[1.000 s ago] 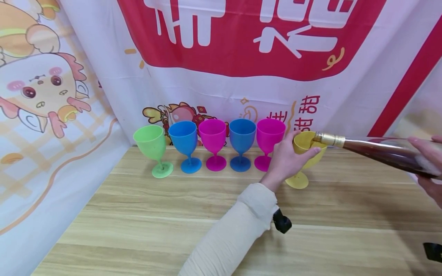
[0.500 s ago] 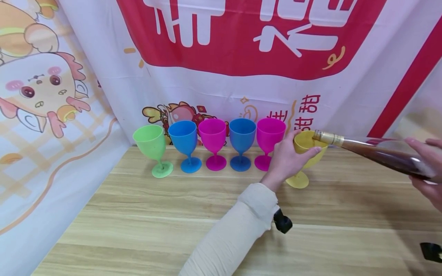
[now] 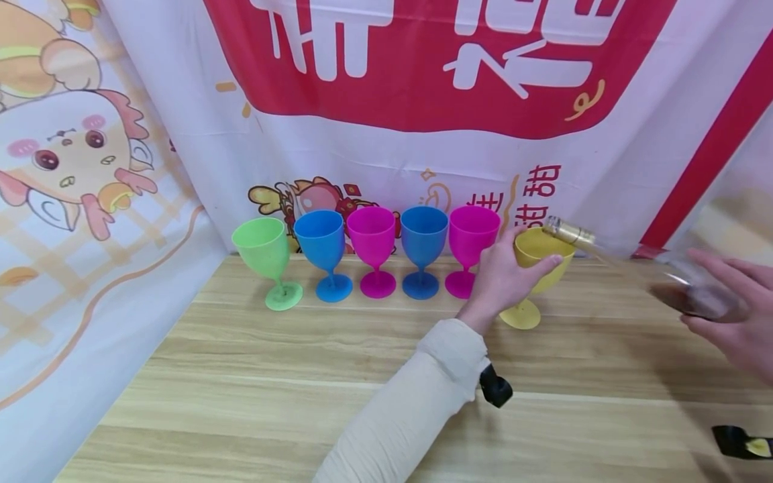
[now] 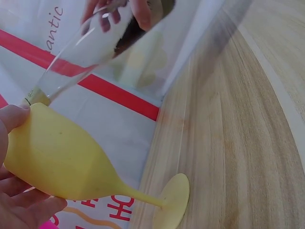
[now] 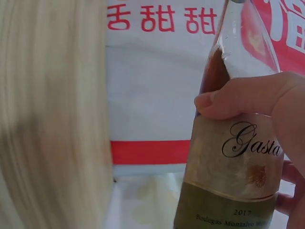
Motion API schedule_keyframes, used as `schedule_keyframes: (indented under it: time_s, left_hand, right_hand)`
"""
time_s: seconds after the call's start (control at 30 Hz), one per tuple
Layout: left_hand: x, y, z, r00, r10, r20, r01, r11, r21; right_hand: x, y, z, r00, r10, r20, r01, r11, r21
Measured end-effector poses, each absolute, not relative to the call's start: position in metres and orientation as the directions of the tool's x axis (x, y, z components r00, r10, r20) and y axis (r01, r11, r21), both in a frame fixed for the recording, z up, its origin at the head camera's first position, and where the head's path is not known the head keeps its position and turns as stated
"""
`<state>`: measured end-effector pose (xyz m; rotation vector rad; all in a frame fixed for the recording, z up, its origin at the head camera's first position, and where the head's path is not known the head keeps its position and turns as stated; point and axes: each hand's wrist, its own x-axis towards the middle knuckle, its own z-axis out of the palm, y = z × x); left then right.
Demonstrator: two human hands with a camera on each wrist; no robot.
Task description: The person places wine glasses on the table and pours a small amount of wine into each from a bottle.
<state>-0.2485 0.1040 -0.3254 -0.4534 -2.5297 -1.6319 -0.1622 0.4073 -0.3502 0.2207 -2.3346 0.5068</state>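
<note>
A yellow goblet [image 3: 543,272] stands at the right of the row, its foot on the table. My left hand [image 3: 506,274] holds it round the bowl, thumb near the rim, as the left wrist view of the goblet [image 4: 66,152] also shows. From the right, my right hand [image 3: 739,305] grips a clear glass wine bottle [image 3: 694,285] round its body. The bottle is tilted, its gold-banded mouth at the goblet's rim. Dark red liquid lies in the bottle's body, and the neck looks clear. A cream label [image 5: 228,143] shows in the right wrist view.
To the left stand a green goblet [image 3: 264,251], a blue goblet [image 3: 321,235], a magenta goblet [image 3: 372,235], a second blue goblet [image 3: 424,235] and a second magenta goblet [image 3: 471,231]. Behind the wooden table [image 3: 272,376] hangs a printed cloth [image 3: 386,94].
The bottle's mouth has risen and its body has come left with my right hand. Liquid has run back from the neck into the body. My left hand and the yellow goblet stay put.
</note>
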Motion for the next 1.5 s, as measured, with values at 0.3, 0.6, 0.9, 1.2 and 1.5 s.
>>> schedule_keyframes:
  time_s: [0.3, 0.6, 0.9, 1.2, 1.5]
  left_hand:
    - [-0.252, 0.108, -0.325, -0.947, 0.184, 0.262, 0.316, 0.406, 0.857]
    - [-0.255, 0.115, -0.324, -0.954, 0.167, 0.247, 0.295, 0.414, 0.861]
    - [-0.262, 0.119, -0.323, -0.963, 0.138, 0.233, 0.27, 0.434, 0.859]
    - [-0.267, 0.128, -0.325, -0.958, 0.126, 0.259, 0.288, 0.454, 0.843]
    - [-0.27, 0.137, -0.328, -0.958, 0.085, 0.274, 0.282, 0.457, 0.844]
  right_hand:
    - [-0.165, 0.4, -0.347, -0.84, 0.081, 0.536, -0.184, 0.888, -0.422]
    - [-0.165, 0.389, -0.351, -0.899, 0.257, 0.353, -0.032, 0.766, -0.642]
    - [-0.168, 0.379, -0.364, -0.903, 0.176, 0.393, -0.232, 0.57, -0.788]
    - [-0.17, 0.378, -0.37, -0.92, 0.14, 0.367, -0.252, 0.506, -0.825]
    - [-0.17, 0.376, -0.369, -0.919, 0.117, 0.376, -0.255, 0.55, -0.795]
